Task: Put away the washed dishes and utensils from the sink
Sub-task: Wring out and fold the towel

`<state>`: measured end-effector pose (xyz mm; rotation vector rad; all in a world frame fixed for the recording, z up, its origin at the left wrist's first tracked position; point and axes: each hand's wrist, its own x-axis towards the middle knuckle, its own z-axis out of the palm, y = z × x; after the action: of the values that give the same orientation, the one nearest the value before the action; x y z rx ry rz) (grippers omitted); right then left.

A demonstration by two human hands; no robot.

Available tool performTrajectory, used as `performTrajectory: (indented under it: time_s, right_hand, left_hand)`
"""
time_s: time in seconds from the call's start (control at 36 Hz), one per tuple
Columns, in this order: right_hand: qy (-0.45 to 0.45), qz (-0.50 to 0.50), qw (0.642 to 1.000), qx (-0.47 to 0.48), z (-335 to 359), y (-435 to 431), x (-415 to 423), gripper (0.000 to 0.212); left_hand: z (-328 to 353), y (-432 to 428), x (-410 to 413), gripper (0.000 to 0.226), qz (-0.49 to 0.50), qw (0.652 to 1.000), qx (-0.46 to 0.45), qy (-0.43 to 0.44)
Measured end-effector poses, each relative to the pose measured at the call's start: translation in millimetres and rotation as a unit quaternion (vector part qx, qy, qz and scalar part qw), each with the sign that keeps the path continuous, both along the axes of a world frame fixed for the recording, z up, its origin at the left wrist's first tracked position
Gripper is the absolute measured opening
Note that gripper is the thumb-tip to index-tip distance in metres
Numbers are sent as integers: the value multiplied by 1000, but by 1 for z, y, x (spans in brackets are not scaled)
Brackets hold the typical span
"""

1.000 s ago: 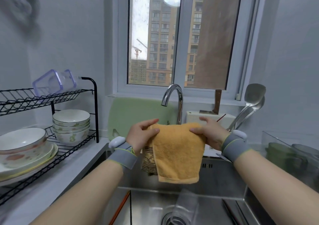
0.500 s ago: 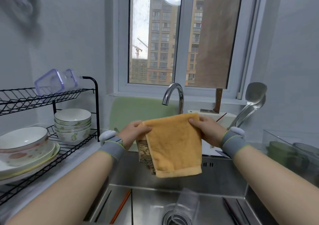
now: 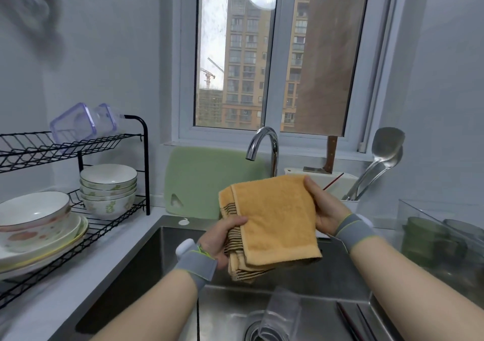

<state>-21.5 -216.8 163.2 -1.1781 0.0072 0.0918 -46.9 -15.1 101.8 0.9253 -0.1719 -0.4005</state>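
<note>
Glass (image 3: 282, 312) and chopsticks (image 3: 349, 319) lie unsorted in sink (image 3: 167, 238), bowls (image 3: 108, 183) racked; left hand (image 3: 222, 238), right hand (image 3: 324, 209) pinch orange towel (image 3: 275, 215).

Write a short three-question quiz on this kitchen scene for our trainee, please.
1. True or false: the left hand and the right hand both hold the towel over the sink.
2. What lies in the sink by the drain? A) a clear glass B) a pot C) a kettle
3. Fill in: the stacked bowls sit on the rack's ____ shelf.
Key: 1 true; 2 A; 3 lower.
</note>
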Motion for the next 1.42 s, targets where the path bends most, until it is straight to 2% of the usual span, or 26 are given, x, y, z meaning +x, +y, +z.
performTrajectory:
  time_s: [0.03,0.11,0.22,0.28,0.36,0.42,0.53,0.61,0.64,0.69,0.75,0.78,0.83,0.89,0.92,0.94,0.97,1.0,1.08,1.11,1.19,1.25,1.31,1.36,1.42]
  right_hand:
    - [6,27,999,35,-5,-2,0,47]
    - [24,119,991,56,-21,-2,-4,68]
    - [37,224,972,65,-38,1,-6,94]
    - [31,219,974,47,-38,2,-4,80]
    - [15,164,986,-36,-29,3,-6,28]
    - [-1,136,989,-66,-27,0,-4,18]
    - [-52,153,984,-73,-24,2,-6,15]
    - [-82,157,984,-15,-19,4,-6,25]
    - [-86,164,983,11,-19,5,-4,30]
    - [-73,177,980,53,-17,8,-3,44]
    - [-47,175,979,89,-16,8,-2,67]
    - [-44,177,979,95,-13,7,-3,68]
    - [-35,178,979,89,-8,9,-7,54]
    - [-25,189,980,55,-5,12,-8,55]
    - [-34,190,981,12,-4,14,-9,42]
    - [-47,190,980,-40,0,18,-12,35]
    - [-61,182,978,-83,1,20,-12,36]
    - [-71,174,974,-123,5,24,-12,40]
    - [-92,159,966,-184,17,26,-12,65]
    - [-94,156,961,-207,22,32,-13,65]
    - [-87,128,957,-244,36,43,-16,41]
    - [-98,110,958,-245,46,56,-21,28]
    - [-119,97,957,-246,57,73,-23,25]
    - [-156,98,953,-239,70,91,-25,41]
    - [-191,101,947,-239,81,116,-29,48]
  left_hand:
    - [5,0,-1,12,11,1000,7,-7]
    - [13,1,4,24,38,999,20,-28]
    - [17,8,7,27,12,999,10,-43]
    - [16,16,10,26,0,999,21,-36]
    - [12,29,16,24,7,995,81,-51]
    - [10,38,19,31,23,987,130,-91]
    - [13,51,17,34,9,976,145,-165]
    - [21,55,17,39,5,976,97,-194]
    - [24,55,16,34,3,977,80,-200]
    - [30,55,13,33,2,979,55,-199]
    - [32,59,14,52,-10,984,18,-178]
    - [32,62,14,57,-21,986,3,-165]
    - [31,70,15,52,-24,991,-1,-134]
    - [34,71,11,46,26,991,67,-110]
    - [37,69,10,44,50,984,131,-113]
    - [41,67,7,33,70,972,189,-122]
    - [45,67,4,24,87,960,228,-135]
    - [49,70,1,27,98,953,247,-146]
    - [61,78,0,56,96,942,278,-164]
    - [67,84,-4,60,98,937,294,-162]
    - [87,91,-14,30,116,926,327,-148]
    - [100,100,-19,29,158,912,348,-147]
    - [114,113,-26,45,219,884,379,-167]
    - [130,125,-38,51,274,846,411,-200]
    - [148,143,-52,46,337,772,478,-249]
